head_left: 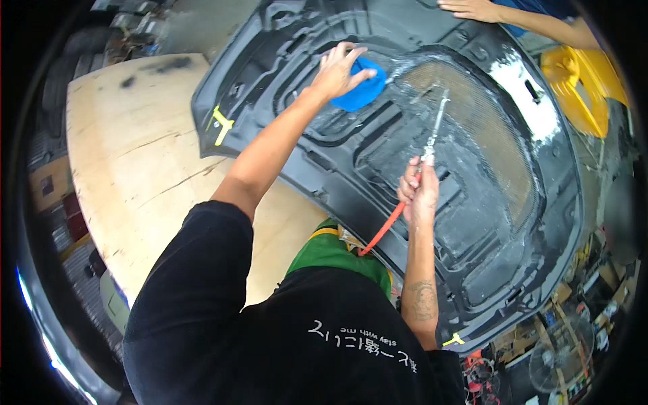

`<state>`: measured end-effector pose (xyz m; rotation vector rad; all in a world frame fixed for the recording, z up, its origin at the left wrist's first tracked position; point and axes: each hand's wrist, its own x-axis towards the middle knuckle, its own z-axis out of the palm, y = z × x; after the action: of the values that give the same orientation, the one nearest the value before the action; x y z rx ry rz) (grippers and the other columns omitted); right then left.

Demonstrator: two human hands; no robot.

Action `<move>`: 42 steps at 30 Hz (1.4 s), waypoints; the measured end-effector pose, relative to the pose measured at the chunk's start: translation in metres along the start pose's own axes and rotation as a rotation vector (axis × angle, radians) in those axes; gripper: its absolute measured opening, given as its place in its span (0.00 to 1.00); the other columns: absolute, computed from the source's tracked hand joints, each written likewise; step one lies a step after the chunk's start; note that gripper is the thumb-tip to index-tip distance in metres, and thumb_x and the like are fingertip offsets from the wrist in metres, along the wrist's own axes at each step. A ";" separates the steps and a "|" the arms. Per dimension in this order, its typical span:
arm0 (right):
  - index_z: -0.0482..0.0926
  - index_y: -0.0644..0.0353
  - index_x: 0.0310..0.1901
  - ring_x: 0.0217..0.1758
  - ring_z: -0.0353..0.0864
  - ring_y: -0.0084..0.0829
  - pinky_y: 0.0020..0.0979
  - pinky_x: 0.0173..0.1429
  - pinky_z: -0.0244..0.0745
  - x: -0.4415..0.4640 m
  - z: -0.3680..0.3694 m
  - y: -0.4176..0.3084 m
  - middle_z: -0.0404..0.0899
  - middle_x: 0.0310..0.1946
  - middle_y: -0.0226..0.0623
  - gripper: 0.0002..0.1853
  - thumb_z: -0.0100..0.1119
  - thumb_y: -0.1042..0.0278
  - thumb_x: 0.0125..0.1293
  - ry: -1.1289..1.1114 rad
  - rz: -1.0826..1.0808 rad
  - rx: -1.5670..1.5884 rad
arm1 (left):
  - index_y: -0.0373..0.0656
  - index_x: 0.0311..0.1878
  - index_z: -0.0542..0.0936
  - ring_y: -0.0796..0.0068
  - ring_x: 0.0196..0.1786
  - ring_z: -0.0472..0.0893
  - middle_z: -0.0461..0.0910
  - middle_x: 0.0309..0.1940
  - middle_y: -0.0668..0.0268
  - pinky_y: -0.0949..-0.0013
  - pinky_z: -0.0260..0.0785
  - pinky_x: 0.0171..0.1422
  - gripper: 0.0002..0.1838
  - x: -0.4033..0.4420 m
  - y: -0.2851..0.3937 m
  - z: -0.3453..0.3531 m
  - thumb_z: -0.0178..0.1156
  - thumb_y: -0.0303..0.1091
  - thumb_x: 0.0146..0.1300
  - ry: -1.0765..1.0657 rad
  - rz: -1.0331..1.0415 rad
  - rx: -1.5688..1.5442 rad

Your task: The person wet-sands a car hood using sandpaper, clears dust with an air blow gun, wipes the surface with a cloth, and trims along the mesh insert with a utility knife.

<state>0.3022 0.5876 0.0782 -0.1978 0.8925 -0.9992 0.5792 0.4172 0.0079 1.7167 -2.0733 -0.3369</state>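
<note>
A big black panel (405, 135) spreads out in front of me, grey smears across its ribbed face. A pale board (128, 182), dark smudges at its far end, sits to my left; the panel's near left corner overlaps it in my view. Set into the panel is a brownish mesh (496, 128), and beyond the far right edge stands a yellow plastic seat (577, 88). My right hand (421, 187) curls its fingers round the handle of a thin metal air gun (437, 128), red hose (383, 233) trailing back towards my waist. Its tip is over the mesh; touching or not, I can't tell. My left hand (337, 73) has its fingers parted and thumb out wide on a blue cloth (356, 99) over the panel. Another person's hand (470, 9) is at the far edge. Bits of yellow tape (221, 125) mark the panel's near corners.
</note>
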 end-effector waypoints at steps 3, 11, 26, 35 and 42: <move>0.73 0.55 0.46 0.15 0.51 0.12 0.19 0.16 0.42 -0.002 0.001 0.003 0.59 0.20 0.19 0.17 0.45 0.49 0.81 0.030 0.023 -0.015 | 0.59 0.69 0.74 0.47 0.66 0.69 0.69 0.66 0.54 0.45 0.64 0.67 0.34 -0.036 0.022 0.035 0.66 0.59 0.62 -0.067 0.020 0.202; 0.72 0.55 0.45 0.16 0.51 0.12 0.19 0.16 0.44 -0.014 0.005 0.004 0.59 0.20 0.18 0.18 0.45 0.48 0.80 0.007 0.021 -0.023 | 0.41 0.64 0.78 0.59 0.58 0.78 0.78 0.56 0.54 0.57 0.71 0.63 0.38 0.000 -0.017 -0.008 0.74 0.56 0.56 -0.081 -0.019 -0.158; 0.72 0.56 0.45 0.16 0.48 0.13 0.20 0.17 0.42 -0.013 0.005 0.001 0.56 0.20 0.20 0.22 0.44 0.42 0.80 0.146 0.026 -0.124 | 0.34 0.38 0.84 0.60 0.34 0.84 0.83 0.28 0.53 0.61 0.76 0.42 0.31 0.030 0.024 -0.063 0.72 0.59 0.56 -0.073 -0.190 -0.375; 0.72 0.56 0.45 0.16 0.48 0.13 0.20 0.17 0.42 -0.004 0.009 0.000 0.56 0.21 0.20 0.21 0.43 0.43 0.80 0.145 0.039 -0.138 | 0.62 0.59 0.83 0.56 0.70 0.67 0.74 0.63 0.64 0.46 0.63 0.67 0.18 0.028 0.005 0.058 0.65 0.42 0.66 -0.135 0.309 -0.021; 0.72 0.56 0.45 0.16 0.48 0.12 0.20 0.17 0.42 -0.002 0.009 0.002 0.56 0.21 0.20 0.21 0.43 0.43 0.80 0.147 0.030 -0.125 | 0.39 0.54 0.82 0.52 0.50 0.78 0.74 0.51 0.55 0.52 0.68 0.59 0.14 0.029 -0.006 0.085 0.53 0.28 0.69 -0.181 0.413 -0.006</move>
<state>0.3092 0.5880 0.0837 -0.2176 1.0907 -0.9399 0.5405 0.3811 -0.0652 1.2472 -2.4847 -0.3768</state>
